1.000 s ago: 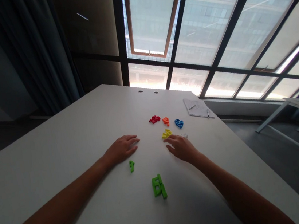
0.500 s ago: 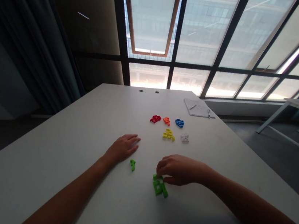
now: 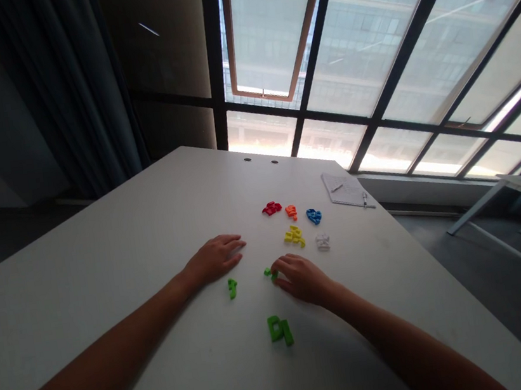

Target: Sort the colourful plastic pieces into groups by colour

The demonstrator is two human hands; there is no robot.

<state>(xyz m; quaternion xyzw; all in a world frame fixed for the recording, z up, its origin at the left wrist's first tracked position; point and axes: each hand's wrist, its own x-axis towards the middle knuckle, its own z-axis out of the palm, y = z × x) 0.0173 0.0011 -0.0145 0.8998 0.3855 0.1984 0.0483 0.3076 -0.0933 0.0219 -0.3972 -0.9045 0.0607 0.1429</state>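
Observation:
My right hand (image 3: 300,278) pinches a small green plastic piece (image 3: 267,272) just above or on the white table; the fingers partly cover it, so its shape cannot be made out. Nearer to me lie two green pieces side by side, one like a letter D (image 3: 275,328) and one a straight bar like an I (image 3: 287,332). My left hand (image 3: 218,256) rests flat on the table with fingers stretched out, holding nothing. Close below it is another green piece (image 3: 232,287), shaped somewhat like a J.
Beyond my hands sit small groups of red pieces (image 3: 272,208), orange pieces (image 3: 291,212), blue pieces (image 3: 314,215), yellow pieces (image 3: 293,236) and white pieces (image 3: 323,242). A paper pad (image 3: 346,190) with pens lies by the table's right edge. Windows stand behind the table (image 3: 148,216).
My right hand has moved away from me, carrying a green piece off the green cluster; the D-like and I-like pieces stay behind. My left hand has kept its place.

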